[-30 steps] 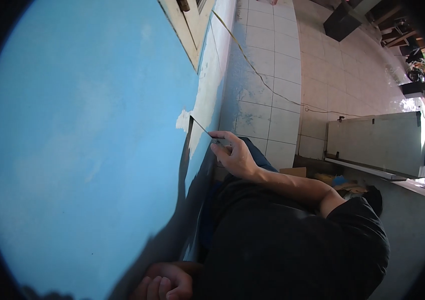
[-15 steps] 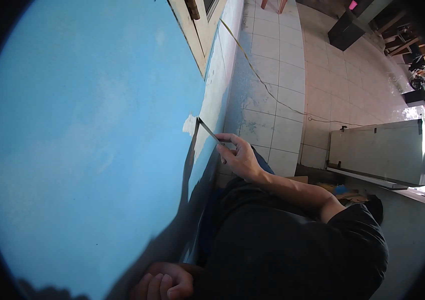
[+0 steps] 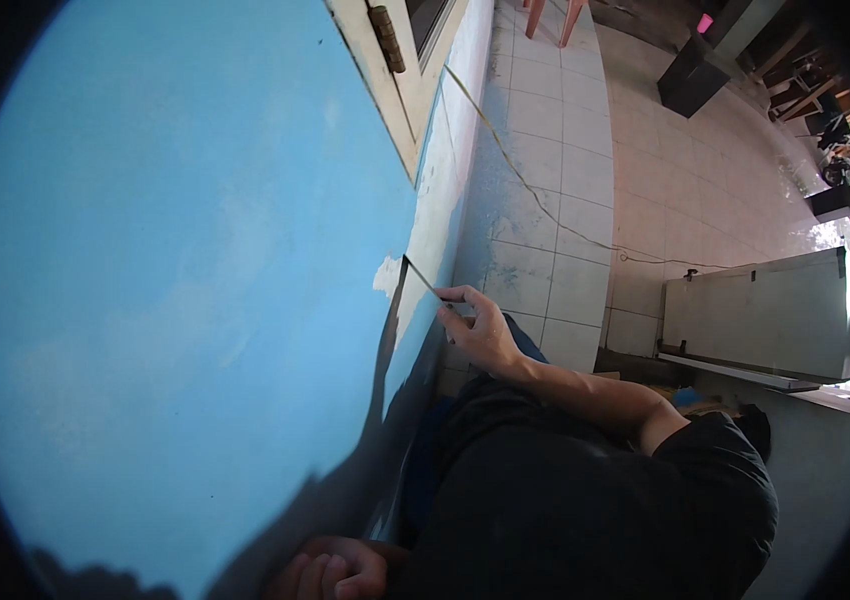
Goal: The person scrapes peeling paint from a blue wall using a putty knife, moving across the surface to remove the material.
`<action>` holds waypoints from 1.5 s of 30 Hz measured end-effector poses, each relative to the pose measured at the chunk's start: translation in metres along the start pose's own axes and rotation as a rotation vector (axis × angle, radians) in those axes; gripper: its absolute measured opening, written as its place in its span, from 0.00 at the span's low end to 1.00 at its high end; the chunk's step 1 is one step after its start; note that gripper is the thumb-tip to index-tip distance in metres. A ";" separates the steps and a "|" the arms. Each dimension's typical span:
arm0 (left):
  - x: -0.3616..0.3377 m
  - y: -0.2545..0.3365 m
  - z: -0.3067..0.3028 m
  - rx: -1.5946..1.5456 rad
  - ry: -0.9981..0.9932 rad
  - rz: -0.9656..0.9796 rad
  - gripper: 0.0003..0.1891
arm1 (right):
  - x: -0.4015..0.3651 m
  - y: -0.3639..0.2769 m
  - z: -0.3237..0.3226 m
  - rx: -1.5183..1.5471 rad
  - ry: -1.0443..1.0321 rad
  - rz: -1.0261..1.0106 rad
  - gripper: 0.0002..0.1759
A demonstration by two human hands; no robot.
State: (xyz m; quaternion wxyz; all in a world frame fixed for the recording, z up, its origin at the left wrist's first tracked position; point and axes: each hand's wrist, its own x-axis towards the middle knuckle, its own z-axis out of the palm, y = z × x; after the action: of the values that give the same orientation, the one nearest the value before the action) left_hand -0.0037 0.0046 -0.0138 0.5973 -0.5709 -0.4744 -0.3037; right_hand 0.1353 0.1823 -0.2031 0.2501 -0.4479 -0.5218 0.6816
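Note:
My right hand (image 3: 485,335) grips a thin, flat metal scraper (image 3: 425,278), pinched between thumb and fingers. Its tip touches the blue painted wall (image 3: 195,280), at the edge of a bare whitish patch (image 3: 386,275) where the paint is gone. The scraper's handle is hidden inside the hand. Low in the view my left hand (image 3: 340,570) is closed, its fingers curled in shadow close to the wall; whether anything is in it does not show.
A wooden window frame with a hinge (image 3: 387,40) juts in above the patch. A thin cord (image 3: 530,188) runs from the wall across the tiled floor (image 3: 535,275). Further off are a dark box (image 3: 693,78), red chair legs (image 3: 567,22) and a pale panel (image 3: 760,315).
The whole scene has shifted slightly downward in view. My right hand still holds the scraper at the patch's edge, its blade now seen thinner; my left hand stays closed.

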 end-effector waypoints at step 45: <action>0.024 0.002 -0.012 0.025 0.083 0.053 0.18 | -0.008 -0.017 -0.019 0.068 0.007 0.039 0.17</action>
State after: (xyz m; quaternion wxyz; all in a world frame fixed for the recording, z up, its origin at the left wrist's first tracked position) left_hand 0.0099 -0.0028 0.0080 0.6313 -0.5627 -0.4376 -0.3055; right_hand 0.1530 0.1908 -0.1858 0.2535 -0.4515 -0.4888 0.7021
